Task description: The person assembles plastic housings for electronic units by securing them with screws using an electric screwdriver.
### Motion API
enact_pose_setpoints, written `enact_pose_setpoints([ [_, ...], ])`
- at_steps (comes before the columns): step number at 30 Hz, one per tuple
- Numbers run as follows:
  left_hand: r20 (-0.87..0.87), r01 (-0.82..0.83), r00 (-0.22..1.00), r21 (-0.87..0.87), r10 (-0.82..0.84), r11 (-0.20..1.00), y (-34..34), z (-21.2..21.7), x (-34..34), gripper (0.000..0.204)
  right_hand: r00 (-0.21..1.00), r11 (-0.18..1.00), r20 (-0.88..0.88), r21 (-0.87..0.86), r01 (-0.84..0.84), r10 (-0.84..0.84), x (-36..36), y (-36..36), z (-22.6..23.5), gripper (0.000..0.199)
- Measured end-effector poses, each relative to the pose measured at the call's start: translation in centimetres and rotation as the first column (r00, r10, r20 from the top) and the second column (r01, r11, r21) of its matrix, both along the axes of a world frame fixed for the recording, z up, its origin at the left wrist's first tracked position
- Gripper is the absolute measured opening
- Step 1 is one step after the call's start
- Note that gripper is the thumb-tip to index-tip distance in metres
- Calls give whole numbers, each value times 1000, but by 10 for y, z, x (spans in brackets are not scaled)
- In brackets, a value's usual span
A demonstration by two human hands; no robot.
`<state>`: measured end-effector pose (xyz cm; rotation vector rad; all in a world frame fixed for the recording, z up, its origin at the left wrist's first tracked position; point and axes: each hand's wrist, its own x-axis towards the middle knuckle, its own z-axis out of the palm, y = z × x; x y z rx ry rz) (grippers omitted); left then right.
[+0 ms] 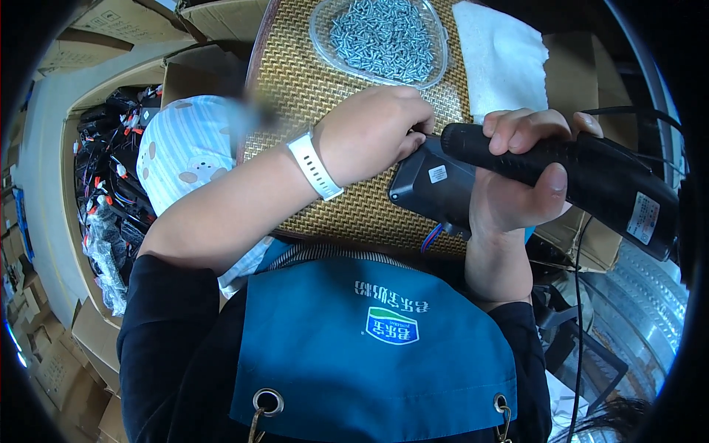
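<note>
My left hand (377,129), a white band on its wrist, is closed with its fingertips pinched at the upper left corner of a black flat case (432,184). What the pinch holds, if anything, is hidden. The case lies on a woven mat (317,210), and blue and red wires (431,238) come out of its near side. In my right hand (524,162) is a thick black electric screwdriver (605,173), held sideways above the case's right part. Its bit cannot be made out. The right wrist covers some of the case.
A clear plastic tub (443,63) full of small silvery screws (380,40) stands at the far side, beside a white cloth (498,55). On the left, a carton (72,184) holds several black wired parts, near a blue patterned cushion (185,140). A black cable (578,317) hangs at the right.
</note>
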<state>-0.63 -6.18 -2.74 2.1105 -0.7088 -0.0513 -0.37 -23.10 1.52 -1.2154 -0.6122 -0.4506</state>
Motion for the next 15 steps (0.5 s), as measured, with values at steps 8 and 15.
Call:
enact_pose_setpoints([
  [8,76,16,997,69,-21,997,2,-5,4,12,960,961,-52,31,-274,275,-19,-10,30,65],
  [15,229,38,971,132,-68,991,0,-7,3,10,863,846,1,-198,-495,505,-22,3,17,71],
])
